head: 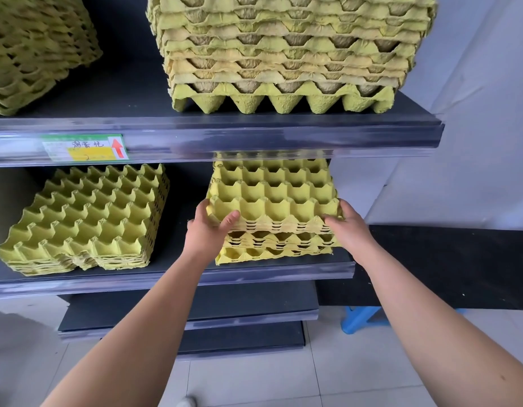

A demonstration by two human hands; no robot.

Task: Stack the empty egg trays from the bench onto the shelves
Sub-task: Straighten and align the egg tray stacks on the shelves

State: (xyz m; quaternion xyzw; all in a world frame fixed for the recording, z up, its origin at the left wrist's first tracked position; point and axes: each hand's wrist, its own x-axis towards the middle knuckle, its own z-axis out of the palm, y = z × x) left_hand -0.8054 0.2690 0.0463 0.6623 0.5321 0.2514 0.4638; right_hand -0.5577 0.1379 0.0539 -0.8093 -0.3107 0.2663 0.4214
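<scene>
Holding a bundle of yellow pulp egg trays (272,195) by its two front corners, both grips are at the middle shelf (178,259), centre-right of the frame. Left grip (207,230): clamped on the front left corner, with the thumb (232,216) lying across the top cell and the other fingers under the edge, out of sight. Right grip (350,227): clamped on the front right corner, fingers curled round the edge. The bundle is several nested trays thick, cells facing up, and its rear part is under the upper shelf (254,133). It sits directly over a lower stack of egg trays (272,251) that rests on the middle shelf, offset slightly to the left of it. Whether the two touch along the back cannot be determined.

Other items noted:
- A second stack of trays (87,218) stands at the left of the middle shelf, well apart from the grips and turned at an angle to the shelf edge.
- On the upper shelf, a tall stack (283,54) stands at upper centre-right. Another stack (34,48) stands at upper left, cut by the frame.
- A shelf label (78,148) with handwriting and a red arrow (117,147) pointing up is fixed to the upper shelf's front rail.
- Two further dark shelves (195,306) lie below.
- A black flat surface (460,265) extends at right, with a blue stool (360,318) beneath its near edge.
- Pale floor tiles (313,386) fill the bottom of the frame.
</scene>
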